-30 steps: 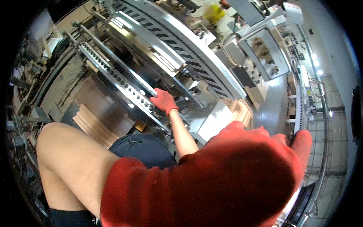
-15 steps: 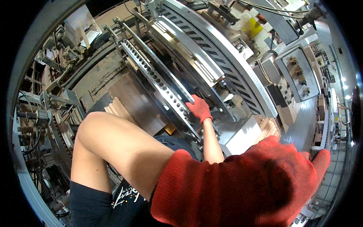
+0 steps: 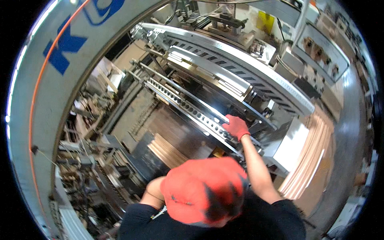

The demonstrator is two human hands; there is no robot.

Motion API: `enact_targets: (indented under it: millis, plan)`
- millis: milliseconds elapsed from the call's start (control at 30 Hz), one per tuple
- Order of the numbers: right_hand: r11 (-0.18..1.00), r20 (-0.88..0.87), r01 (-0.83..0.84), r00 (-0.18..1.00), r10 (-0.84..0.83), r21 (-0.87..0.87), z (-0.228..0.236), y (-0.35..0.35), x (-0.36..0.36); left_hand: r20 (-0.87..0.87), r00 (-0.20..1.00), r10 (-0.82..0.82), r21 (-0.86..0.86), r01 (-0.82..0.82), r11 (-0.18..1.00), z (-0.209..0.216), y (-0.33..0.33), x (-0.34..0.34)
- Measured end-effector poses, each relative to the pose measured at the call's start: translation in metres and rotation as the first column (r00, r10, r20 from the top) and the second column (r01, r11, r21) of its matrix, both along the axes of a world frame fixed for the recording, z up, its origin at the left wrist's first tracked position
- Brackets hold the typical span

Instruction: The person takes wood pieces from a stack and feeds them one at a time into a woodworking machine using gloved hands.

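Observation:
My right hand, in a red work glove, is closed round the near right end of a long, thin metal bar. Alongside the bar runs a metal rail with a row of dark round knobs or holes. Close to the camera, at the lower middle, hangs my left hand in another red glove with dark stains. Its fingers are bent and blurred, and whether they hold anything is hidden. Beyond the bar lie pale metal-edged strips on the machine bed.
Wooden strips lie left of my left hand. A shiny metal box and a stack of wood strips stand to the right. A curved ruled beam spans the back, with a control panel beyond. An orange cable hangs at left.
The view has swung, bringing the grey machine housing in at left. My left hand has moved from the lower right to the lower middle. My right hand stays on the bar.

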State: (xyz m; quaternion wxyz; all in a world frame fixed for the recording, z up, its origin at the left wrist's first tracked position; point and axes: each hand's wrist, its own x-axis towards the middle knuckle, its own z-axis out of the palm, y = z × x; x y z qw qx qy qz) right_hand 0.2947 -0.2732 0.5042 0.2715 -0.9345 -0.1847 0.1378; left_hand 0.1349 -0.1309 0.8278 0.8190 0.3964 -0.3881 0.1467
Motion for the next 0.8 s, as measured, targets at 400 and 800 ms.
enact_targets:
  millis: [400, 800]
  plan:
    - [1.0, 0.029, -0.019, 0.999, 0.019, -0.017, 0.011, -0.003, -0.003, 0.138, 0.92, -0.366, 0.013, 0.368, 0.93, 0.0, -0.002, -0.019]
    - [0.998, 0.18, 0.065, 0.982, -0.065, 0.005, -0.004, 0.003, -0.012, 0.174, 0.915, 0.365, -0.044, -0.363, 0.931, -0.007, -0.007, 0.002]
